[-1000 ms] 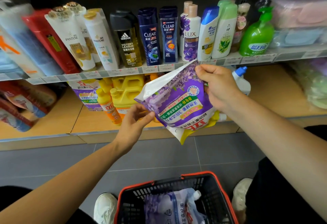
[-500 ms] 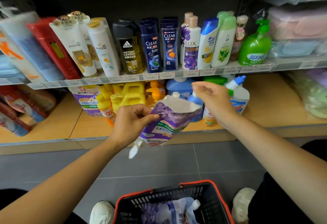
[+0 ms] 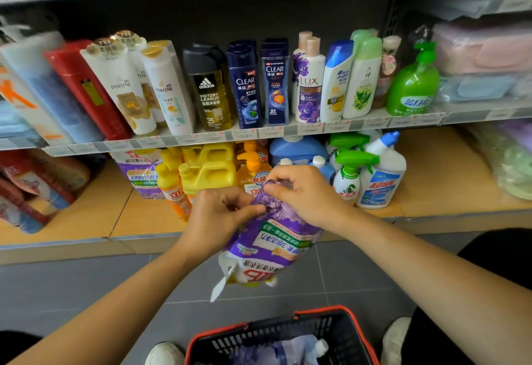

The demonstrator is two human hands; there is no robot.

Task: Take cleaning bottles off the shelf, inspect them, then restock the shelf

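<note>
Both hands hold one purple bag of soap point(image 3: 273, 245) in the air, just in front of the bottom shelf point(image 3: 431, 168). The left hand point(image 3: 218, 215) has its fingers curled and pinches the bag's upper edge. The right hand point(image 3: 305, 194) is right beside it, fingers curled round the same crumpled edge. The two hands almost touch. The bag hangs down from them. Its writing is upside down and its white end points to the floor.

On the bottom shelf, behind the hands, stand yellow jugs point(image 3: 210, 168), spray bottles with green tops point(image 3: 348, 180) and a white bottle with a blue cap point(image 3: 383, 180). Another purple bag point(image 3: 141, 171) stands at the left end of that row. Tall shampoo bottles point(image 3: 275, 82) stand in a row on the board above the bottom shelf.

On the grey floor in front of the bottom shelf sits a black basket with a red rim point(image 3: 354, 317). A bag with a white spout point(image 3: 276, 350) lies inside it.
</note>
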